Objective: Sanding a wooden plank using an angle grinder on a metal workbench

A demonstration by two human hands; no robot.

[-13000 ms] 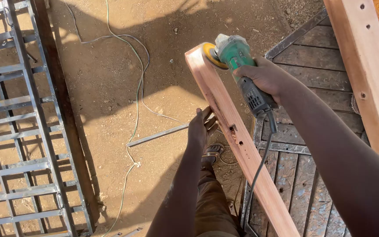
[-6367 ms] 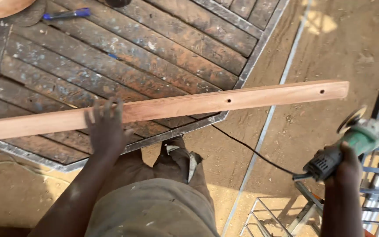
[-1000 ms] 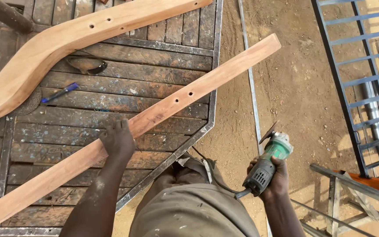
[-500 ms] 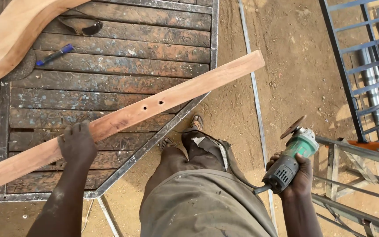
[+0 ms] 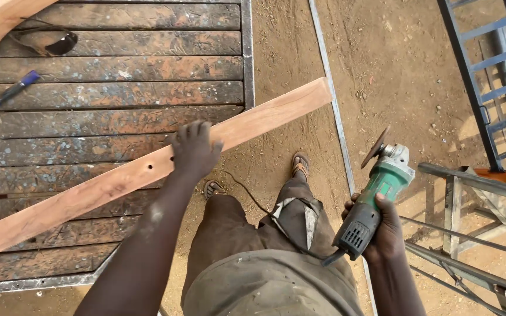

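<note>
Your left hand (image 5: 194, 149) closes over a long wooden board (image 5: 118, 181), gripping it near its middle beside a drilled hole, while your right hand (image 5: 382, 225) wraps the dark handle of a green angle grinder (image 5: 376, 199) held low and away at your side, disc up. The board runs slantwise across the slatted metal-framed platform (image 5: 112, 70), its far end reaching out over the dirt ground (image 5: 393, 70) above your sandalled feet. Keep that grip firm and the board steady, since one hand alone carries its length; hold the disc clear of your leg and mind the cord (image 5: 253, 202) trailing across your trousers. A blue-handled tool (image 5: 13, 90) lies on the platform, well apart from the board.
</note>
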